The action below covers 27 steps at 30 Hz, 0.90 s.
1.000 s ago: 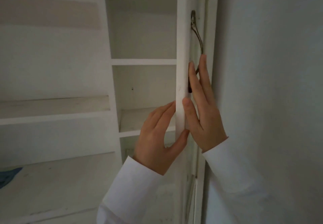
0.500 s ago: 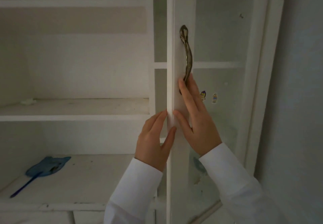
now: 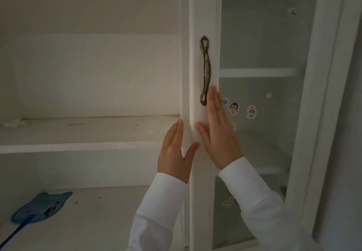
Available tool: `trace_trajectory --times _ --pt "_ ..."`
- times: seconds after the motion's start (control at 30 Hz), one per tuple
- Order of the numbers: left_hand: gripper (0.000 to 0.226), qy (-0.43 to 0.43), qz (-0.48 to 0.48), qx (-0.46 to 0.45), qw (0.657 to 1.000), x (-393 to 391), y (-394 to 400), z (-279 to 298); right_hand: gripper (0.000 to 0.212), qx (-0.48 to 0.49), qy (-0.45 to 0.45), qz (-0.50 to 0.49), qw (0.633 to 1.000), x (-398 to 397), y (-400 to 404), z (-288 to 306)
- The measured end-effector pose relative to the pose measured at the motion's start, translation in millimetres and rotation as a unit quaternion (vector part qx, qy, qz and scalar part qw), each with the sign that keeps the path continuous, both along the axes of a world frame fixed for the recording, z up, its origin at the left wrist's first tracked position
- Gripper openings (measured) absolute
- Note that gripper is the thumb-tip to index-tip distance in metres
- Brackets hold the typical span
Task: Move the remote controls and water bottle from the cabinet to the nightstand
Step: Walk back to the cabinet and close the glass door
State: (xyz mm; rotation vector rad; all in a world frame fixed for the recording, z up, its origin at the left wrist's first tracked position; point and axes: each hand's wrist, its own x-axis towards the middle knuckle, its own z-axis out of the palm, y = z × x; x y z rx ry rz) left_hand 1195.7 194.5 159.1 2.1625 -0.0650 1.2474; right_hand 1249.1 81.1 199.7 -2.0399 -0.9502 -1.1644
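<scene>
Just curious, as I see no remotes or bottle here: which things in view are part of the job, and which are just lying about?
Part of the job:
cabinet door
door handle
left hand
right hand

Just lying about:
blue fly swatter
stickers
crumpled scrap

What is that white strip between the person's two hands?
In the head view, the white door frame of the cabinet's glass door stands between the left hand and right hand; both press flat against it below the metal handle.

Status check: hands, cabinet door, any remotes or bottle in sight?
Left hand and right hand flat on door frame, holding nothing. No remotes or bottle visible. Blue swatter on lower shelf.
</scene>
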Motion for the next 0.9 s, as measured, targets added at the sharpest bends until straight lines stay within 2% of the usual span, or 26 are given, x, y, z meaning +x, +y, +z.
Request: trace_trajectory --times 0.33,0.6,0.77,0.9 --pt "0.070 -0.001 -0.015 0.005 1.000 36 20 -1 0.076 0.006 -0.006 -0.046 0.999 28 17 0" --pt "0.067 0.042 -0.027 -0.004 0.999 58 26 2 0.077 0.003 -0.004 -0.073 0.997 44 28 3" --pt "0.062 0.019 -0.043 -0.002 0.999 60 28 1 0.078 0.005 -0.002 -0.075 0.997 44 29 3" --pt "0.060 -0.002 -0.056 0.041 0.998 54 35 1 0.077 0.007 0.008 -0.075 0.997 39 28 4"
